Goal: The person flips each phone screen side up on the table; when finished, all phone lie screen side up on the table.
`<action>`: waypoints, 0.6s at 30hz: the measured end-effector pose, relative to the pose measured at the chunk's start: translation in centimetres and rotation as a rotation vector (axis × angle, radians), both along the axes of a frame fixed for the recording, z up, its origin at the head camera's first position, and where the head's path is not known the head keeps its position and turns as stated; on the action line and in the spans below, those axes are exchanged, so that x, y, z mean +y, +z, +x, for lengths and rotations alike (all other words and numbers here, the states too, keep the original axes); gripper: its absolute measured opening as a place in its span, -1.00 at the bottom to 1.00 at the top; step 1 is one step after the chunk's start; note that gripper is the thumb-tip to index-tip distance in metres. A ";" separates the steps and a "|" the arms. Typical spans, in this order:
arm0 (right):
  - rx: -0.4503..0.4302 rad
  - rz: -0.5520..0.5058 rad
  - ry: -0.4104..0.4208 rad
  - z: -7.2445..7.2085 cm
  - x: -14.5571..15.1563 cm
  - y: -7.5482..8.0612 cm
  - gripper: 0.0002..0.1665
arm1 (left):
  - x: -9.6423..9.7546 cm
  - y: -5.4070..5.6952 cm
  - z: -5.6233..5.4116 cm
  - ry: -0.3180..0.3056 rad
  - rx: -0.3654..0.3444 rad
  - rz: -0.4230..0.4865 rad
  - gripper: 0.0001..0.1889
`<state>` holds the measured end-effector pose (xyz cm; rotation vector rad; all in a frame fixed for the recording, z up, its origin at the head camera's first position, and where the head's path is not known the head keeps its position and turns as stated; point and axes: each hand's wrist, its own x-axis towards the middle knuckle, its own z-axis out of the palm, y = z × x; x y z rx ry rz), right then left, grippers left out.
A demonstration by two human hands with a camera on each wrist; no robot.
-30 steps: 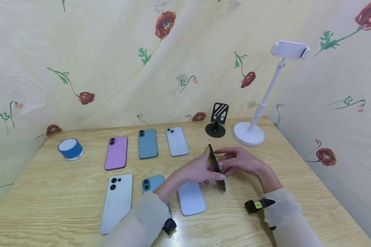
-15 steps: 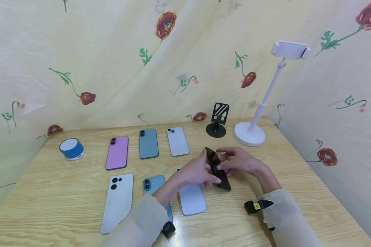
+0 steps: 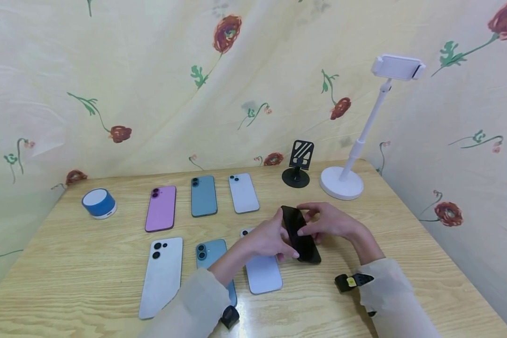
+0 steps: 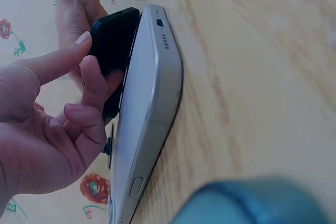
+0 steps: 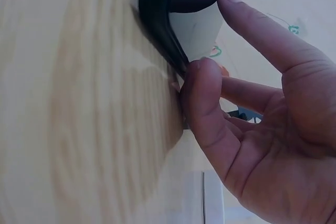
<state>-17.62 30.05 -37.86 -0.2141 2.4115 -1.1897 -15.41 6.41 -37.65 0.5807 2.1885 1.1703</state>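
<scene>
Right of frame centre, your left hand (image 3: 265,237) and right hand (image 3: 328,220) both pinch a tilted, glossy black rectangular phone (image 3: 305,246), seemingly mid-placement, wanting gentle, level lowering!

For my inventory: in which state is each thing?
Dark phone: tilted, held by left hand and right hand
Pink phone: facedown
Far blue phone: facedown
Near blue phone: facedown
Far white phone: facedown
Near left white phone: facedown
Near right white phone: facedown
Blue cylinder: upright
Black stand: upright
White stand: upright
</scene>
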 end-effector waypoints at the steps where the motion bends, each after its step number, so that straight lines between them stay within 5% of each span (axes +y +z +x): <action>1: 0.000 0.002 -0.002 0.0 0.0 0.0 0.00 | 0.1 0.0 0.0 -0.004 0.008 -0.003 0.35; 18: 0.011 0.047 0.021 -0.1 0.7 0.0 -0.02 | 1.0 -0.5 0.8 0.018 0.046 -0.060 0.34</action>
